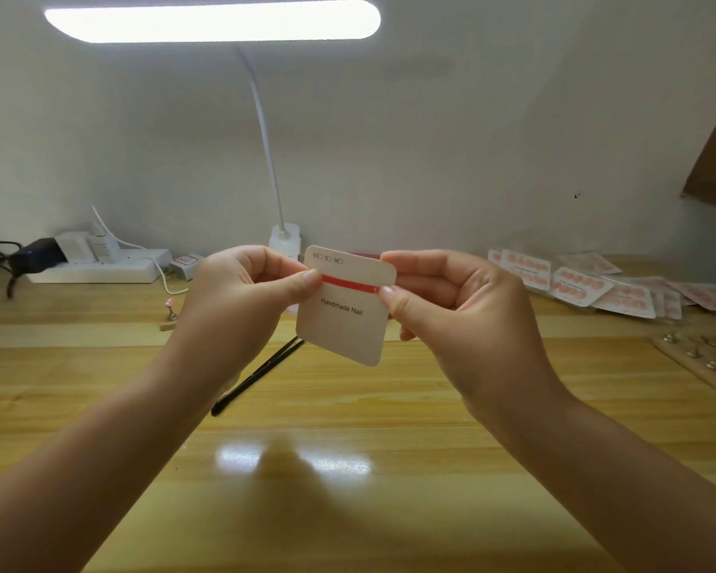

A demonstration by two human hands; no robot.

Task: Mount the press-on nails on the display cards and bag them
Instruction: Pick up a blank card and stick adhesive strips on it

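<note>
In the head view, a white square display card printed "Handmade Nail" (342,320) is held up above the glossy wooden surface (348,428), tilted toward the camera. The left hand (244,287) pinches its left edge at one end of a red adhesive strip (348,284) that runs across the card; the right hand (447,295) pinches the opposite edge at the strip's other end. Both sets of fingers are thus closed on the card, probably to press the strip flat or lift its backing. No nails sit on this card yet.

A pair of black tweezers (257,374) lies on the surface below the card, within easy reach for placing nails. At the far right lies a fanned pile of clear bags with finished cards of pink nails (587,287) inside, set aside out of the working area. A wooden board with metal nail stands (703,357) rests at the right edge. A white bar lamp (211,20) lights the work from above.
</note>
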